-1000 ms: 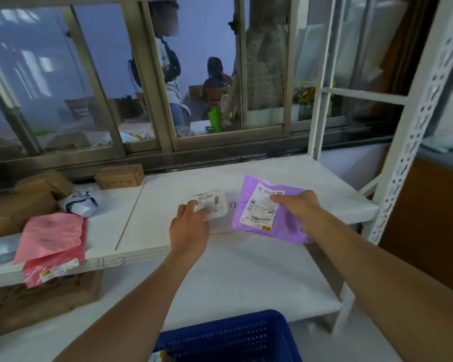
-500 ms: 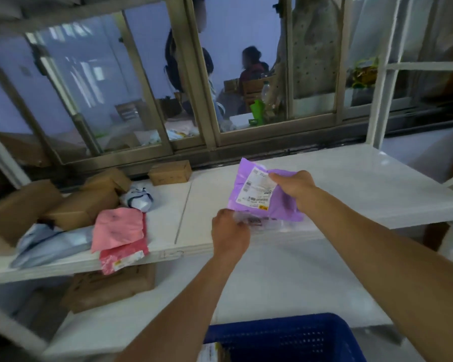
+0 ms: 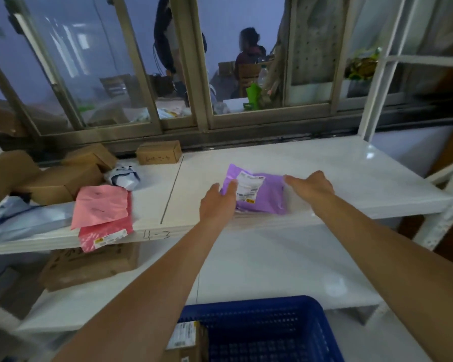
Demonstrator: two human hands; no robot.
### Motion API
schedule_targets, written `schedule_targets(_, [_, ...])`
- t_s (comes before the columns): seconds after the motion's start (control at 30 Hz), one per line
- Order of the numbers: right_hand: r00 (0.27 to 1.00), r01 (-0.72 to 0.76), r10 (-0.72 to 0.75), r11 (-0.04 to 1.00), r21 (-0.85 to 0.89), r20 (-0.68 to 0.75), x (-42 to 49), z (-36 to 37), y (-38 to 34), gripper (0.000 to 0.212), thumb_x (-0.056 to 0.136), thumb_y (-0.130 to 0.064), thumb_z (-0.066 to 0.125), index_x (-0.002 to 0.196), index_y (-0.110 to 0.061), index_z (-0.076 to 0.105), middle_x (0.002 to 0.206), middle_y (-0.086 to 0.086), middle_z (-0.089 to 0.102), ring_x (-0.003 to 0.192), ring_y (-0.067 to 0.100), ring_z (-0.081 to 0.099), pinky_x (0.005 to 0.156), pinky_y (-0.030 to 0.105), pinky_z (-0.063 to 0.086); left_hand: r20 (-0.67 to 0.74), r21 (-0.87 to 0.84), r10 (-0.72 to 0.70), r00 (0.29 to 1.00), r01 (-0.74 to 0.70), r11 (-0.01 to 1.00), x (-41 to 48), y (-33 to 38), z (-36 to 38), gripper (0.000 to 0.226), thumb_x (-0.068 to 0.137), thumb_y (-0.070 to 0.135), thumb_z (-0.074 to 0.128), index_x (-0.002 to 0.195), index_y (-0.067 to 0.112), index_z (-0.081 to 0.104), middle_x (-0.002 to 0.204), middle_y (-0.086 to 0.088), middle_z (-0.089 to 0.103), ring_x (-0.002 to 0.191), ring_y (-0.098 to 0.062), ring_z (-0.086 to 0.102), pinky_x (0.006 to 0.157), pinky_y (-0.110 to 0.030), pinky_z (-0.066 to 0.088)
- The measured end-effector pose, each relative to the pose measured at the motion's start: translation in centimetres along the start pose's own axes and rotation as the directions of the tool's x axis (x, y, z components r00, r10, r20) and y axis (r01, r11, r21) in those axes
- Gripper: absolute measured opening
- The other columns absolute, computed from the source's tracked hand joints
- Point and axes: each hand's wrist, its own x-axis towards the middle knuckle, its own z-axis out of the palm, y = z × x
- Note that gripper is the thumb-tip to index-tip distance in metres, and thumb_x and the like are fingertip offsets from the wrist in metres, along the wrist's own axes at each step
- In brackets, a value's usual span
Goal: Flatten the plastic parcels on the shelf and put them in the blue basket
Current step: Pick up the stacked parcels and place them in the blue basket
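A purple plastic parcel [image 3: 262, 197] with a white label lies flat on the white upper shelf [image 3: 324, 178], near its front edge. My left hand [image 3: 216, 202] pinches the parcel's left edge, with the thumb on top by the label. At the parcel's right edge my right hand [image 3: 311, 188] lies palm down, fingers stretched out and touching it. Something pale shows under the parcel's front edge; I cannot tell what. The blue basket [image 3: 246, 305] stands below, at the bottom of the view. On the shelf's left lie a pink parcel [image 3: 102, 202], a red parcel [image 3: 102, 235] and a crumpled white parcel [image 3: 123, 177].
Brown cardboard boxes [image 3: 63, 178] and a grey bag [image 3: 24, 220] crowd the shelf's left end. A small box [image 3: 158, 152] stands at the back by the window. Another labelled box [image 3: 186, 338] is in the basket. A lower shelf [image 3: 272, 262] holds a flat carton [image 3: 89, 265].
The purple parcel has come down from my raised right hand onto the shelf. My right hand let go and opened. My left hand moved onto the parcel's left edge.
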Motion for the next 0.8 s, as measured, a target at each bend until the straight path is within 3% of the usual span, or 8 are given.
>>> schedule_targets(0.1, [0.998, -0.031, 0.026, 0.995, 0.096, 0.053, -0.2, -0.6, 0.4, 0.103, 0.075, -0.059, 0.077, 0.150, -0.004, 0.032, 0.150, 0.015, 0.046, 0.133, 0.038, 0.049, 0.102, 0.047, 0.048, 0.011, -0.087, -0.148, 0.989, 0.149, 0.985, 0.1, 1.0, 0.6, 0.083, 0.091, 0.071, 0.050, 0.143, 0.006, 0.050, 0.143, -0.014, 0.057, 0.127, -0.036, 0.056, 0.105, -0.042, 0.046])
schedule_targets(0.23, [0.994, -0.069, 0.047, 0.972, 0.223, 0.103, -0.6, -0.7, 0.8, 0.098, 0.069, -0.050, 0.088, 0.141, -0.003, 0.043, 0.144, 0.013, 0.051, 0.126, 0.035, 0.053, 0.085, 0.039, 0.044, 0.044, -0.221, -0.203, 0.978, 0.207, 0.953, 0.1, 0.8, 0.4, 0.044, 0.083, 0.039, 0.077, 0.103, 0.005, 0.059, 0.113, -0.012, 0.066, 0.097, -0.031, 0.065, 0.088, -0.041, 0.058])
schedule_targets(0.37, [0.993, 0.000, -0.041, 0.942, 0.335, 0.113, -1.0, -0.2, 0.6, 0.088, 0.067, -0.032, 0.093, 0.138, -0.007, 0.048, 0.134, 0.005, 0.054, 0.122, 0.029, 0.056, 0.099, 0.042, 0.049, 0.055, -0.321, -0.171, 0.984, 0.180, 0.930, 0.9, 0.3, -0.1, 0.027, 0.074, 0.019, 0.085, 0.093, 0.008, 0.068, 0.100, -0.013, 0.077, 0.083, -0.032, 0.075, 0.068, -0.045, 0.065])
schedule_targets(0.43, [0.995, 0.059, -0.086, 0.922, 0.382, 0.053, -0.9, 0.0, -0.3, 0.066, 0.068, -0.022, 0.091, 0.125, -0.009, 0.061, 0.120, 0.004, 0.065, 0.108, 0.028, 0.065, 0.095, 0.043, 0.055, 0.011, -0.325, -0.103, 0.995, 0.101, 0.940, 1.3, 0.9, -0.5, 0.026, 0.078, 0.021, 0.085, 0.096, 0.012, 0.069, 0.100, -0.009, 0.078, 0.083, -0.028, 0.077, 0.072, -0.045, 0.066])
schedule_targets(0.5, [0.990, 0.136, -0.136, 0.893, 0.428, -0.030, -0.8, -0.1, -1.4, 0.033, 0.074, -0.014, 0.085, 0.104, -0.011, 0.070, 0.100, 0.005, 0.074, 0.090, 0.026, 0.070, 0.076, 0.036, 0.058, -0.067, -0.304, -0.021, 0.997, 0.000, 0.953, 1.3, 1.7, -1.1, 0.033, 0.081, 0.026, 0.084, 0.104, 0.015, 0.063, 0.102, -0.004, 0.076, 0.086, -0.023, 0.075, 0.076, -0.044, 0.065])
schedule_targets(0.57, [0.975, 0.221, -0.193, 0.858, 0.464, -0.108, -1.0, -0.3, -2.5, 0.017, 0.079, -0.012, 0.080, 0.094, -0.013, 0.070, 0.087, 0.001, 0.071, 0.078, 0.021, 0.065, 0.060, 0.028, 0.049, -0.171, -0.255, 0.068, 0.983, -0.111, 0.960, 1.2, 2.1, -1.5, 0.038, 0.082, 0.029, 0.084, 0.107, 0.016, 0.059, 0.101, -0.001, 0.072, 0.089, -0.020, 0.072, 0.076, -0.042, 0.064])
schedule_targets(0.67, [0.958, 0.287, -0.260, 0.851, 0.439, -0.123, -1.1, -0.1, -3.4, 0.015, 0.086, -0.012, 0.073, 0.099, -0.016, 0.067, 0.092, -0.001, 0.068, 0.080, 0.018, 0.061, 0.059, 0.024, 0.044, -0.207, -0.248, 0.094, 0.974, -0.146, 0.958, 1.0, 1.6, -1.8, 0.048, 0.081, 0.029, 0.085, 0.114, 0.017, 0.053, 0.105, -0.001, 0.068, 0.094, -0.020, 0.069, 0.072, -0.032, 0.059])
schedule_targets(0.8, [0.976, 0.194, -0.216, 0.917, 0.348, 0.024, -0.9, 0.9, -2.4, 0.040, 0.082, -0.009, 0.072, 0.121, -0.014, 0.060, 0.112, 0.006, 0.066, 0.100, 0.028, 0.064, 0.075, 0.036, 0.053, -0.151, -0.337, 0.018, 0.988, -0.069, 0.939, 1.2, 0.0, -1.5, 0.059, 0.074, 0.020, 0.089, 0.120, 0.018, 0.051, 0.105, 0.002, 0.066, 0.095, -0.018, 0.067, 0.063, -0.022, 0.051])
